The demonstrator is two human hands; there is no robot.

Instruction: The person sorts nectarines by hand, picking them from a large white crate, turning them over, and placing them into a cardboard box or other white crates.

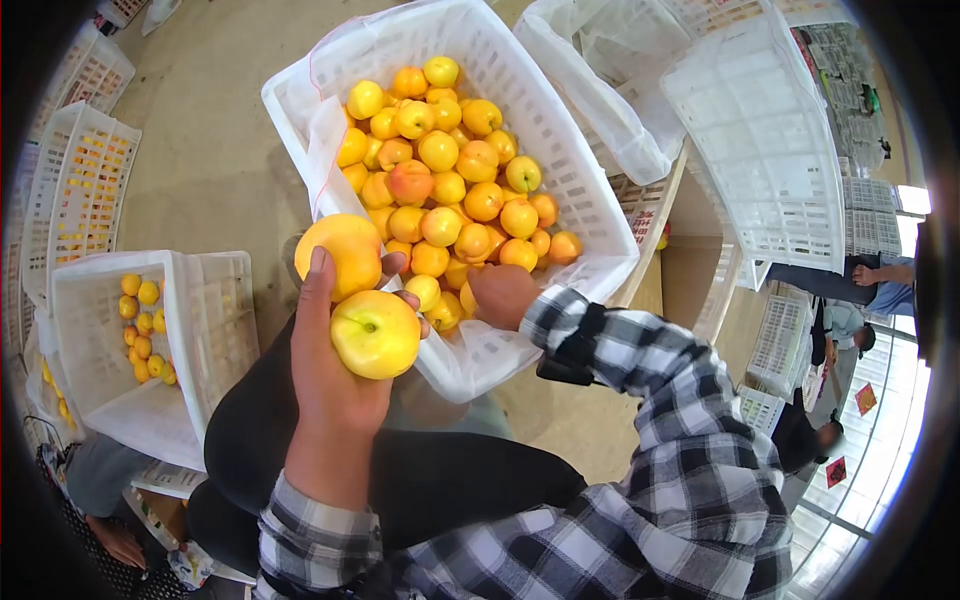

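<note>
My left hand is closed around two smooth yellow-orange nectarines: one nectarine rests by the palm, stem hollow facing me. Just beyond it, the other nectarine is partly covered by the thumb. Both are held above the near left edge of a white plastic crate with a pale mesh liner. Inside the crate lie many nectarines, some blushed red. My right hand reaches down among the fruit at the crate's near side. Its back faces me, and the curled fingers are hidden.
At left stands a lined crate with some yellow fruit in it. Another crate is behind it. To the right are a lined crate, an upright white crate and a wooden box. Other people are at far right.
</note>
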